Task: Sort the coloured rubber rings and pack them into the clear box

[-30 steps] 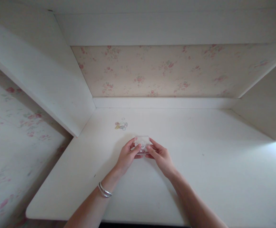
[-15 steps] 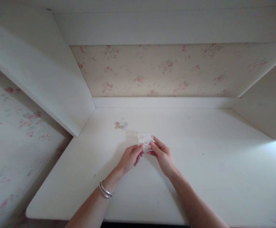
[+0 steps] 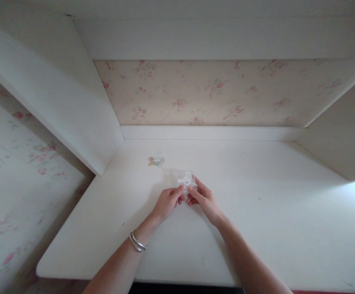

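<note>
A white desk [image 3: 257,228] sits in an alcove with white side panels and a pale wallpaper [image 3: 214,94] printed with pink flowers across the far wall. Near the far left of the desk lies a little cluster of small rings [image 3: 156,161], some clear, some yellow and pink.

Compared with the picture 1 second ago, the small clear plastic box [image 3: 186,179] has shifted slightly right and the hands have slid back to its near edge; 0.5 seconds ago they were already about there, and the box now looks lower and flatter against the desk. The rings have not moved.

The box rests near the middle of the desk, just right and near of the rings, its long axis running left to right and its broad face turned up. The left hand [image 3: 167,203], with 2 silver bangles [image 3: 137,241] on its wrist, has its fingers curled and its thumb tip at the box's near left corner. The right hand [image 3: 205,199] pinches the near right edge between thumb and forefinger. How firmly either holds it I cannot tell.
</note>
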`<state>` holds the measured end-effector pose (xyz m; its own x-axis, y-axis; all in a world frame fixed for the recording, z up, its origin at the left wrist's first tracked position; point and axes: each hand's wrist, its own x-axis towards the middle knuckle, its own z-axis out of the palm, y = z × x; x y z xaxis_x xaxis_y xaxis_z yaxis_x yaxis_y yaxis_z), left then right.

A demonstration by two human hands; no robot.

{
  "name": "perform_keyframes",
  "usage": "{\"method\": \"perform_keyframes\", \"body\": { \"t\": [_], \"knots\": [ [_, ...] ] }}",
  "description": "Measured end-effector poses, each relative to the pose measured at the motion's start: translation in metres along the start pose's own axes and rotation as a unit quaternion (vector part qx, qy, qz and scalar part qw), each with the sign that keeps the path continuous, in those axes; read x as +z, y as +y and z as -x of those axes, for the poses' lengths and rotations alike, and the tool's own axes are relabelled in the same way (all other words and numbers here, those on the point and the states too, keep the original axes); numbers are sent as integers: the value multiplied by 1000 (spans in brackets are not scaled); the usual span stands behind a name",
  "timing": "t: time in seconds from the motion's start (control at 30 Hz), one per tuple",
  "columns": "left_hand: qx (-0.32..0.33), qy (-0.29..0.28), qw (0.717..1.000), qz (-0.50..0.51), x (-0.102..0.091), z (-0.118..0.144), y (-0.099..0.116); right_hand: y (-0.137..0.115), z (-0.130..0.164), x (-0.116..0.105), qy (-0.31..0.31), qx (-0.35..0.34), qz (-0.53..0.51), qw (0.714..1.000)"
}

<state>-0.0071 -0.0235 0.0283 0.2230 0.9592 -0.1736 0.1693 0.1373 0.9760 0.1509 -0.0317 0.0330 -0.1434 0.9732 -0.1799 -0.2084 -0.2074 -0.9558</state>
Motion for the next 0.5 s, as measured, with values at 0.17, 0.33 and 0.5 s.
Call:
{"method": "perform_keyframes", "body": {
  "t": [0.17, 0.33, 0.5],
  "knots": [
    [1, -12, 998, -60, -3, 0, -3, -8, -3, -32, 48, -51, -25, 997],
    [-19, -11, 998, -63, -6, -1, -8, -26, -2, -122, 208, -59, 0, 976],
    [-18, -18, 999, -41, -6, -5, -8, -44, 13, -216, 348, -35, 43, 936]
  ]
}}
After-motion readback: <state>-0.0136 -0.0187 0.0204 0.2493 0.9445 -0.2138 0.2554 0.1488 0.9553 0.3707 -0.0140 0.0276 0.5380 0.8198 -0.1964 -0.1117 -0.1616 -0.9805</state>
